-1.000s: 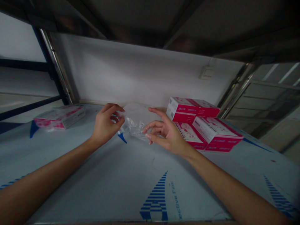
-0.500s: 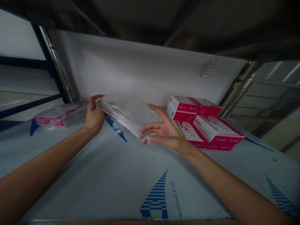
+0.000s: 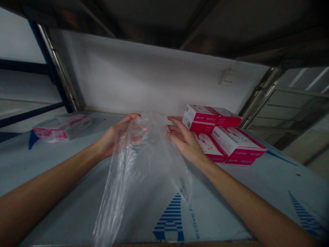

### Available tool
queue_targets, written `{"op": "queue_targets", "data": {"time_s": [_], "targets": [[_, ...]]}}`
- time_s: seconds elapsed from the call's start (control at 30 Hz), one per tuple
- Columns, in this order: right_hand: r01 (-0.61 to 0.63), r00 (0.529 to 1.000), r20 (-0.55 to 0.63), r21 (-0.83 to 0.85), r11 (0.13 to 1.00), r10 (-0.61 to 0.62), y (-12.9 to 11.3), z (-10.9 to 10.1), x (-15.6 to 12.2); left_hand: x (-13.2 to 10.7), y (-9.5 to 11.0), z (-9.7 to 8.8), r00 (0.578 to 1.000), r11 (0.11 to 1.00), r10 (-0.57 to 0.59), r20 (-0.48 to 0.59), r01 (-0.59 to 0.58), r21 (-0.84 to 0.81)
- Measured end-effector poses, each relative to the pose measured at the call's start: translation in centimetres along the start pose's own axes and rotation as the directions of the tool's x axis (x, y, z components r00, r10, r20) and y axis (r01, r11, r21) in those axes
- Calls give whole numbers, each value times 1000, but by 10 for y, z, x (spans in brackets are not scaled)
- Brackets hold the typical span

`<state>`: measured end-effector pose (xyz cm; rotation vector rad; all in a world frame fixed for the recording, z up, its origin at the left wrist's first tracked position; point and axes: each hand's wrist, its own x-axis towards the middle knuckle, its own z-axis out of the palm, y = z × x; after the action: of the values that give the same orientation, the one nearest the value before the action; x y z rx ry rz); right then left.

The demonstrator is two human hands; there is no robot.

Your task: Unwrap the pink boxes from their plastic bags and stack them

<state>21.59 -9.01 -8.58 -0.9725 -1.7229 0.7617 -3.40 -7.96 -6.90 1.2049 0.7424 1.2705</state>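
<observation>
A clear plastic bag (image 3: 144, 164) hangs unfolded between my two hands and drapes down toward the front edge of the shelf. My left hand (image 3: 117, 135) grips the bag's top edge, fingers curled round the film. My right hand (image 3: 181, 139) holds the other side of the top edge, its fingers bent against the plastic. Just right of my right hand lies a group of pink and white boxes (image 3: 223, 137), some stacked on others.
The shelf surface (image 3: 231, 202) is covered in pale film with blue printed stripes. A pink box wrapped in plastic (image 3: 63, 125) lies at the back left. A white wall stands behind, metal posts (image 3: 58, 68) rise at the sides, and a dark shelf hangs overhead.
The bag was bunched, then stretched flat between my hands; now it has fallen open and hangs long toward me. My left hand has moved back toward the right hand.
</observation>
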Motion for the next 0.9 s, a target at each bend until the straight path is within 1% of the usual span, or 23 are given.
{"op": "queue_targets", "data": {"time_s": [0.07,0.1,0.2,0.27,0.33,0.4,0.47,0.5,0.57,0.63,0.67,0.73,0.8,0.83,0.9], "targets": [[-84,996,42,26,996,83,-1,2,-1,-2,-4,0,987,992,-81,139,93,-81],[-126,990,68,66,990,122,-1,3,-1,-3,-6,-1,977,988,-99,190,120,-101],[-244,966,144,232,942,215,-4,3,-1,-1,-11,-4,969,992,-88,230,107,-69],[-275,959,156,304,912,237,-4,2,0,1,-13,-4,975,996,-67,211,77,-35],[-264,964,118,333,905,237,-5,-1,1,4,-14,-2,990,999,-27,141,30,-16],[-232,972,46,343,910,230,-4,-3,2,7,-13,-1,999,1000,21,30,-22,3],[-190,976,-36,335,923,214,-2,-5,4,9,-11,-1,997,998,52,-60,-51,21],[-166,977,-76,327,930,201,-1,-6,5,9,-10,-1,996,999,49,-79,-48,20],[-118,974,-148,312,943,171,2,-6,7,9,-8,-1,998,1000,13,-54,-14,-12],[-75,968,-207,300,951,142,5,-6,8,7,-9,-1,1000,999,-16,16,17,-46],[-60,964,-231,293,954,131,6,-6,9,7,-10,-1,999,999,-11,44,13,-39],[-37,954,-274,282,959,117,9,-6,10,7,-13,-1,997,998,39,70,-42,49],[-28,944,-306,288,957,120,9,-8,11,7,-17,-2,991,975,110,78,-123,186],[-30,941,-312,301,953,128,9,-8,11,8,-19,-2,986,957,145,83,-161,242],[-51,946,-286,326,944,150,8,-10,11,10,-21,-3,974,920,214,77,-228,320]]}}
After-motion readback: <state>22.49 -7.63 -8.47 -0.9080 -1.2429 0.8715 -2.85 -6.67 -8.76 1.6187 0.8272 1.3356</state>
